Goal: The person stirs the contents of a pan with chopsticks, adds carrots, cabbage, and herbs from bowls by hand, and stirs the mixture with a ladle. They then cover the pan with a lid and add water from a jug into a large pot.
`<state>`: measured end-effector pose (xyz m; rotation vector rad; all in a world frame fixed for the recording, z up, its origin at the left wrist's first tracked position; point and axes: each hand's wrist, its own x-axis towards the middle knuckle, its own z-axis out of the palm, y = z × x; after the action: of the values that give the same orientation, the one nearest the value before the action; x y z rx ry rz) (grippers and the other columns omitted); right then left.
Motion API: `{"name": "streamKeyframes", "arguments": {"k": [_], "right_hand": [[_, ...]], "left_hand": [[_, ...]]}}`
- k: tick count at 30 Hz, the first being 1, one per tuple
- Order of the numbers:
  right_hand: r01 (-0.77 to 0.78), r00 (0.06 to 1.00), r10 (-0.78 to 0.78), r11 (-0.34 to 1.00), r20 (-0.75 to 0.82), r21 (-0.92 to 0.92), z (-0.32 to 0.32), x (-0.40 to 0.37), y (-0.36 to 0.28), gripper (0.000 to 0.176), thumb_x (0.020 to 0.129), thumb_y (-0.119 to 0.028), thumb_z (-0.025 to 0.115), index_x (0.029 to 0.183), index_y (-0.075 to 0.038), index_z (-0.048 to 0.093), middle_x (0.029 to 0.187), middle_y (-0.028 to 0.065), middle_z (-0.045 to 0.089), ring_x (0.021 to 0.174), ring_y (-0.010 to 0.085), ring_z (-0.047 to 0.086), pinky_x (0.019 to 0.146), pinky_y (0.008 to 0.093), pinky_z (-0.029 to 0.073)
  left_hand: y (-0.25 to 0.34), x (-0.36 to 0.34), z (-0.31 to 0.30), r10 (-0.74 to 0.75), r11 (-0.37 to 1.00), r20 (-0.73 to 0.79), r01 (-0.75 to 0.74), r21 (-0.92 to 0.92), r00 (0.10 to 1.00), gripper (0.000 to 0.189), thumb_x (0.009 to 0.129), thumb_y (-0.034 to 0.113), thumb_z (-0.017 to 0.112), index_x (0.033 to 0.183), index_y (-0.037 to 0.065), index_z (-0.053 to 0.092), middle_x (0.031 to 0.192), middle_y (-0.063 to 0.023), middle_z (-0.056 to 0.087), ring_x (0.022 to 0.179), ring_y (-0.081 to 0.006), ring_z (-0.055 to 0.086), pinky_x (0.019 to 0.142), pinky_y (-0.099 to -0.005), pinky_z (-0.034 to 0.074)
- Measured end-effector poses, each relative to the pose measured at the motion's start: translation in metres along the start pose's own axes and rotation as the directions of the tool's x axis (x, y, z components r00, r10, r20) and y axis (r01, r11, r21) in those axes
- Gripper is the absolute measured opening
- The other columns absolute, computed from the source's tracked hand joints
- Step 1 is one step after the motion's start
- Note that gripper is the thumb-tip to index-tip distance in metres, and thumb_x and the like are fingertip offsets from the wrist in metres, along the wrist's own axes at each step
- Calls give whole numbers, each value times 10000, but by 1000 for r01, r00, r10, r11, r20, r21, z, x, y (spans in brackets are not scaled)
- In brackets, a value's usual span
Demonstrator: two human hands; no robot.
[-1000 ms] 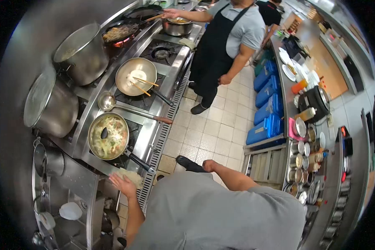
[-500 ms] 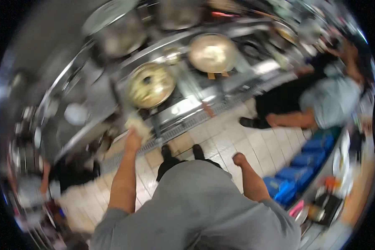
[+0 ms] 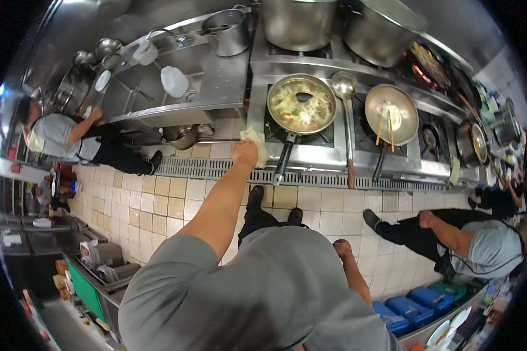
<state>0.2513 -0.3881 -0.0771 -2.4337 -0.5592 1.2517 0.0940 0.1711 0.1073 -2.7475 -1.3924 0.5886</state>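
My left hand (image 3: 245, 153) is wrapped round a pale yellowish cloth (image 3: 256, 139), held at the front left corner of the stove. To its right, a frying pan (image 3: 301, 124) of food in liquid sits on a burner, seemingly under a glass lid with a dark knob (image 3: 303, 96); its black handle (image 3: 284, 159) points towards me. A long-handled ladle (image 3: 344, 86) lies beside that pan. Further right, another pan (image 3: 405, 102) holds a pale mass and a pair of chopsticks (image 3: 386, 130). My right hand (image 3: 342, 248) hangs low by my side, fingers curled, with nothing visible in it.
Large stockpots (image 3: 298, 26) stand at the back of the stove (image 3: 328, 153). A steel sink (image 3: 152, 99) with a white plastic jug is on the left. One co-worker (image 3: 61, 134) stands at far left, another (image 3: 480, 243) at right. Blue bins (image 3: 409, 307) line the right behind me.
My view has turned right and sharpened. The cloth remains in my left hand, now extended to the stove's front left corner. My right hand stays low, near my body.
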Motion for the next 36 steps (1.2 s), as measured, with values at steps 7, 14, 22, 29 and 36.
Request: {"name": "streamKeyframes", "arguments": {"k": [7,14,22,29,36], "right_hand": [[-107,994,104,973,25,205,-29,0,-32,278,866,-201,641,1018,25,702,755,173,717,639,258,720,577,361,582],[172,984,-173,985,-51,-28,14,56,64,296,893,-214,621,1060,21,690,729,152,704,603,238,703,520,361,570],[7,1000,-5,995,13,-104,-13,-6,-4,277,873,-254,571,975,-48,726,917,189,730,920,342,707,823,442,584],[296,954,-290,875,75,-383,14,37,46,309,866,-240,515,879,-10,722,1008,235,710,941,409,679,867,468,565],[44,992,-23,984,121,-170,8,53,28,322,881,-244,508,935,-23,736,1019,231,717,973,389,686,860,480,562]], "left_hand": [[4,11,12,2,1000,-33,-2,17,999,341,982,160,504,1268,79,673,1328,-96,642,1251,-264,603,1113,-508,386],[9,11,-6,-14,999,36,13,40,999,308,968,157,532,1209,100,715,1319,-108,653,1204,-269,637,1031,-467,441],[12,11,-14,-13,1000,31,13,-12,999,298,963,133,516,1152,65,737,1256,-145,697,1169,-309,674,1039,-460,489],[13,9,-19,0,1000,31,0,15,1000,260,953,135,560,1114,58,749,1235,-148,703,1126,-310,694,964,-437,542],[15,13,-20,-10,998,48,7,67,999,263,947,139,573,1132,81,750,1245,-146,702,1135,-285,690,989,-419,515]]}}
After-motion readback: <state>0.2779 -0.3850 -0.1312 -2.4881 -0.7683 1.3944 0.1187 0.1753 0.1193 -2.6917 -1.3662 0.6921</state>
